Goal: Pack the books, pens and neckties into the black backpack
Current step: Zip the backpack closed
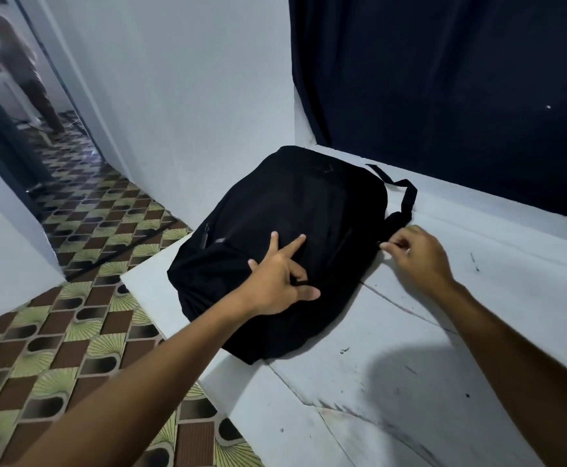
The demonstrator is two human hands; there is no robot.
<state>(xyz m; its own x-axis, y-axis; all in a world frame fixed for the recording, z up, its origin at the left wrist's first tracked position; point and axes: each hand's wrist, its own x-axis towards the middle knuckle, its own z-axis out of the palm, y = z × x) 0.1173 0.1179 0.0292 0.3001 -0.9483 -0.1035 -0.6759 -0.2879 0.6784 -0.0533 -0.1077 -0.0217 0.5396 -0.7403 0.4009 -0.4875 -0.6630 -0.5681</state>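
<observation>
The black backpack [295, 210] lies flat on a white table [410, 348], its strap [410, 197] looping out to the right. My left hand [278, 281] rests on the backpack's front, pressing down with spread fingers; one finger is bent beside the thumb. My right hand [416, 254] is at the backpack's right edge, its curled fingers pinching a small dark zipper pull [380, 245]. No books, pens or neckties are in view.
A dark curtain [460, 79] hangs behind the table and a white wall [191, 79] stands to its left. Patterned floor tiles [56, 348] run along the table's left edge to a doorway, where another person [22, 69] stands.
</observation>
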